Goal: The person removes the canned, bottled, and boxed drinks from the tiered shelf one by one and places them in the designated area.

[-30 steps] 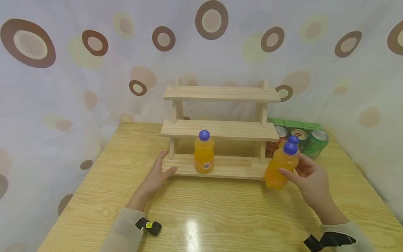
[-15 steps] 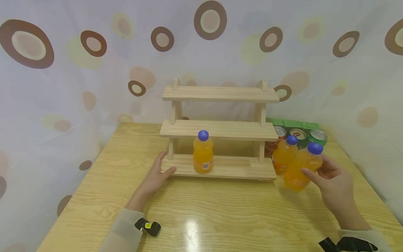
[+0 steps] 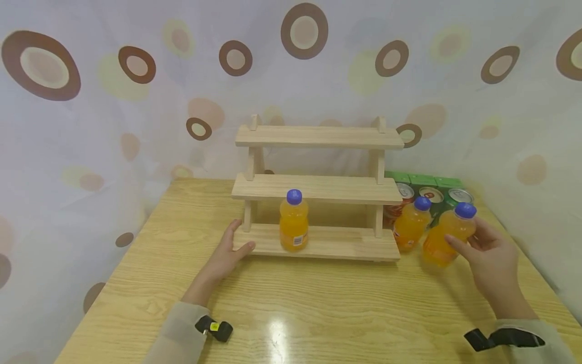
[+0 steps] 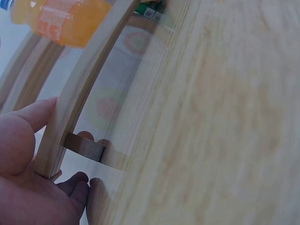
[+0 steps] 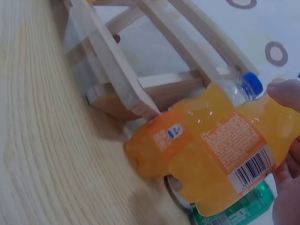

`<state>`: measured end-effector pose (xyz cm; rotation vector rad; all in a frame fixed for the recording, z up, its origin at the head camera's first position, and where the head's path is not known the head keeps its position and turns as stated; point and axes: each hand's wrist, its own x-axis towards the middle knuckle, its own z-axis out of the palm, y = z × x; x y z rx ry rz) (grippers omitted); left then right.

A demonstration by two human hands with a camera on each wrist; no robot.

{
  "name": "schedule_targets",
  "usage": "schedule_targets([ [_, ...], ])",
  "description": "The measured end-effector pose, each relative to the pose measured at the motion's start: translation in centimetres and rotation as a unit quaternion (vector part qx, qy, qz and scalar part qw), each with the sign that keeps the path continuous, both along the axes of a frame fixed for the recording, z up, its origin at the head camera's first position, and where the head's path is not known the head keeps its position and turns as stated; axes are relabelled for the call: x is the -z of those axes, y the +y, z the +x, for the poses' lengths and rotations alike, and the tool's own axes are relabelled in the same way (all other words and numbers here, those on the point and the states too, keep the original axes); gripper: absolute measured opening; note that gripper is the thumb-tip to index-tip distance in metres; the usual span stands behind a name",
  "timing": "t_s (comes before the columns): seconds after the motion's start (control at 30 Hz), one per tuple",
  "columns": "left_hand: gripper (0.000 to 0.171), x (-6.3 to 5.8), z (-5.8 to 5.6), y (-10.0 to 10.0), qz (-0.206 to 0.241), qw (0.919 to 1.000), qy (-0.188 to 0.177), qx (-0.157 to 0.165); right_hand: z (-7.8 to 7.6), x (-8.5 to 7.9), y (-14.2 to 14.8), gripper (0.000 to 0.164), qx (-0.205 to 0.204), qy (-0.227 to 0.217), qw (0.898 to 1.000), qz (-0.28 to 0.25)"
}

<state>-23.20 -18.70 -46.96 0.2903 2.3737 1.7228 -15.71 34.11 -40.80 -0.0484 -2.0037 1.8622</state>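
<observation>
My left hand (image 3: 226, 253) grips the left end of the bottom board of a three-tier wooden display shelf (image 3: 345, 241); in the left wrist view the thumb lies on top and the fingers (image 4: 75, 185) reach underneath. An orange soda bottle with a blue cap (image 3: 294, 222) stands upright on that board, left of its middle. At the right my right hand (image 3: 493, 258) holds a second orange soda bottle (image 3: 447, 237) by its upper part, tilted, its base blurred near the table. A third orange soda bottle (image 3: 410, 227) stands beside it at the shelf's right end.
Behind the bottles, several drink cans (image 3: 459, 197) stand at the back right, with green boxes (image 3: 423, 179) behind them. Patterned cloth (image 3: 136, 167) hangs along the table's back and sides. The wooden table (image 3: 327, 313) extends in front of the shelf.
My right hand has carried its bottle rightward, away from the shelf's end, so the third bottle behind it now shows. The left hand and the bottle on the shelf have stayed put.
</observation>
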Motion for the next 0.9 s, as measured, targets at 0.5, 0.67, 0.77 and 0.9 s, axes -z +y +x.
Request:
schedule_targets([
  [0.5,0.081,-0.1,0.0,0.0,0.004,0.9999,-0.014,-0.003,-2.6,2.0,1.1,0.053,0.027,-0.015,0.999,0.026],
  [0.67,0.080,-0.2,0.1,0.1,0.005,0.9999,-0.012,-0.002,-3.1,2.7,1.6,0.058,0.032,-0.033,0.998,0.030],
  [0.77,0.081,0.5,-0.2,0.0,-0.002,1.0000,-0.003,-0.001,-3.4,3.1,1.8,0.059,0.028,-0.030,0.999,0.021],
  [0.9,0.081,0.6,-0.3,0.0,-0.007,1.0000,-0.004,-0.006,-3.7,3.6,1.9,0.058,0.026,-0.025,0.999,0.040],
])
